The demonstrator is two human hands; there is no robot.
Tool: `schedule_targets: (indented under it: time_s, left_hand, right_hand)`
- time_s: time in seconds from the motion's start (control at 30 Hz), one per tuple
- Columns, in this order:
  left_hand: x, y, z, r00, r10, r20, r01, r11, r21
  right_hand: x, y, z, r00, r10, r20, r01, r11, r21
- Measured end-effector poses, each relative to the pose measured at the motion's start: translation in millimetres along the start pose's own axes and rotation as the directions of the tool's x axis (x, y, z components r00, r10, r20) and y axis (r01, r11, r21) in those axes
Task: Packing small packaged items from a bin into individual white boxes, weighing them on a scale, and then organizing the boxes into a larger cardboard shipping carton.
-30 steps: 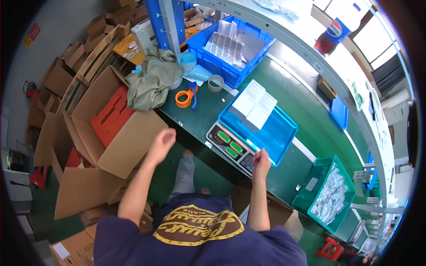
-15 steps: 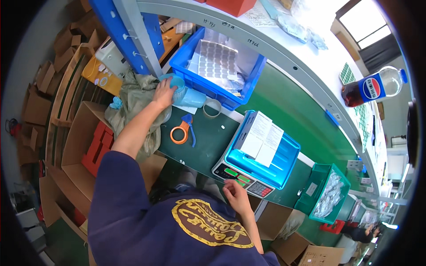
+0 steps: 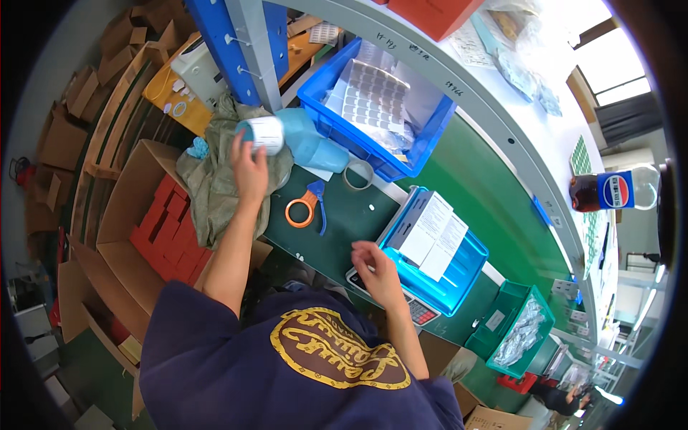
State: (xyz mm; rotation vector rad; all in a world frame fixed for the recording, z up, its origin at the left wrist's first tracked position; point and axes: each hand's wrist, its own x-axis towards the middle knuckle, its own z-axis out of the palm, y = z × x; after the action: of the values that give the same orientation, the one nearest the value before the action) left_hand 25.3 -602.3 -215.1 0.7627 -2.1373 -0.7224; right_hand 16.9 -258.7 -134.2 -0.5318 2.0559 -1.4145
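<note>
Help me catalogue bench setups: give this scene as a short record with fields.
Left hand: grasping a white-and-blue roll
Right hand: fingers loosely curled, nothing visible in grasp; beside the scale, contact unclear
On scale: blue tray holding white boxes
Bench, left part: orange-and-blue tool, tape roll, grey-green cloth
Bins: blue bin with sheets; green bin with silvery packets
Left of bench: open carton containing red boxes

The left hand (image 3: 250,170) has shifted a roll (image 3: 269,136) leftward.
</note>
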Motion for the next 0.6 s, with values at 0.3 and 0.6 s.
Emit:
schedule_targets:
  time_s: [0.3,0.6]
  left_hand:
    - [-8.0,22.3,-42.5,0.995,-0.096,-0.023,0.094,0.993,-0.064]
    - [-34.7,16.1,-46.1,0.99,0.127,0.063,-0.128,0.992,0.01]
  right_hand:
    - [222.1,7.4,69.3,0.888,-0.439,0.139,0.422,0.656,-0.626]
    - [195.5,-73.6,25.4,0.927,-0.342,-0.155,0.305,0.927,-0.219]
